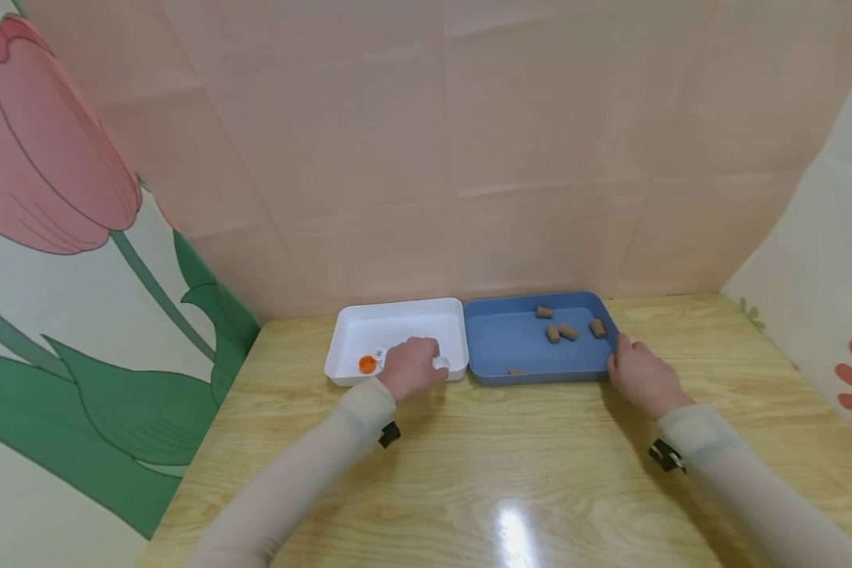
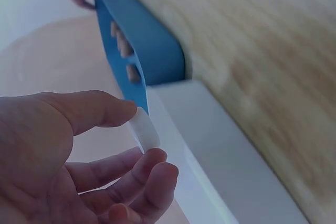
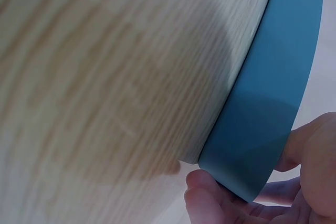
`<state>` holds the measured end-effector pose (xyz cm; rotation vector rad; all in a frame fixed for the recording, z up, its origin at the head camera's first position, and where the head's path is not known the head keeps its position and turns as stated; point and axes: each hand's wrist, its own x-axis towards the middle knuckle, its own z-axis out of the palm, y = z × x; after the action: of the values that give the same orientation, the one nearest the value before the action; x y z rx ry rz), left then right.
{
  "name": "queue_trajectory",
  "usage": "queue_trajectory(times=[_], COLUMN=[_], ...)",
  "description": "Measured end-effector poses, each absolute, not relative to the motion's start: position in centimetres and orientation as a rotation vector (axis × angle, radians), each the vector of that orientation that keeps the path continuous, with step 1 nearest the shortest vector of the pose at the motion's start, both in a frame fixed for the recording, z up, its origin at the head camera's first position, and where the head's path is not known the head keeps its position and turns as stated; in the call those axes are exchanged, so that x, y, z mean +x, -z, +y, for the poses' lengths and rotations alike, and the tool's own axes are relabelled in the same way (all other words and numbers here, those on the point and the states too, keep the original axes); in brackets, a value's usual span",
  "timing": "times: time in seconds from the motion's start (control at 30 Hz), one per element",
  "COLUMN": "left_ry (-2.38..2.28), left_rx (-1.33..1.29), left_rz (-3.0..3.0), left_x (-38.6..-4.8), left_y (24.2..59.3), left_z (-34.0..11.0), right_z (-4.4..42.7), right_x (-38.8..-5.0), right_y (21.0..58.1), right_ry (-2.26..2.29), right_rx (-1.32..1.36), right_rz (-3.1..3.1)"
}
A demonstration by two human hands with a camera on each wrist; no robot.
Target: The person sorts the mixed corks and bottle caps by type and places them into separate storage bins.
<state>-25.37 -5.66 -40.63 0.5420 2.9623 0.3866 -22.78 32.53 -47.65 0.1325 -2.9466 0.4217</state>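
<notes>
My left hand [image 1: 413, 367] is over the front right part of the white tray [image 1: 397, 313]. In the left wrist view its thumb and fingers pinch a small white cap [image 2: 144, 129], seen nearly edge-on. To the left of that hand, an orange cap [image 1: 367, 364] lies in the white tray with a small whitish piece [image 1: 379, 354] beside it, partly hidden. At the front right corner of the blue tray [image 1: 511, 347], my right hand [image 1: 644, 377] grips the rim, thumb and fingers on either side of the wall. Several brown corks [image 1: 568, 332] lie inside the blue tray.
Both trays stand side by side, touching, at the back of the wooden table [image 1: 468, 457]. Behind them hangs a pinkish cloth [image 1: 440, 158]. One cork [image 1: 516, 371] is half hidden behind the blue tray's front wall. Painted flower panels flank the table.
</notes>
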Motion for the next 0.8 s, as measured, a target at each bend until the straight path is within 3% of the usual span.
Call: queue_trajectory(times=[0.8], left_ry=[-0.351], left_rx=[0.129], left_rz=[2.996], left_x=[-31.5], left_y=[41.4], left_z=[-9.7], right_z=[32.6], right_x=[-22.8], right_y=[47.7], right_ry=[-0.412], right_rx=[0.137], right_rz=[-2.926])
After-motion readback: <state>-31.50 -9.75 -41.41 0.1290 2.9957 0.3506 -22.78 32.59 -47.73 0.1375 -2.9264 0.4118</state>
